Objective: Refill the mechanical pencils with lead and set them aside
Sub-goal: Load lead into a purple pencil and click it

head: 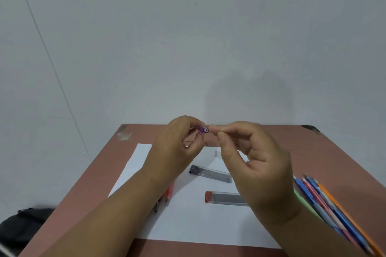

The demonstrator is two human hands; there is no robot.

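Left hand [177, 140]: raised above the far half of the table, fingers curled round a purple mechanical pencil [203, 130], of which only the open end shows, pointing toward 3 o'clock.
Right hand [257, 162]: raised at 3 o'clock of the left hand, thumb and forefinger pinched together right at the purple pencil's open end; whatever sits between them is too thin to make out, and the other fingers are loosely curled.
Purple mechanical pencil: in the air between the two hands, most of its barrel hidden inside the left fist.
Black-capped lead case [211, 174]: a clear tube lying flat on the white paper [194, 225], at 6 o'clock of the pencil end, cap toward 9 o'clock.
Red-capped lead case [224, 198]: a second clear tube, dark leads inside, at 6 o'clock of the first and near it, its far end hidden behind the right hand.
Small pale piece [216, 153]: lies on the paper just below the hands (a cap or eraser, I cannot tell which).
Coloured pencils [321, 200]: a bunch in blue, pink, green and orange lying on the table at 4 o'clock of the paper, partly behind the right wrist.
Red pencil [169, 193]: on the paper's left part at 7 o'clock of the hands, mostly hidden by the left forearm.
Table [325, 152]: reddish-brown, the paper across its middle, pushed against a pale wall [188, 37].
Black bag [23, 227]: on the floor at 8 o'clock of the table.
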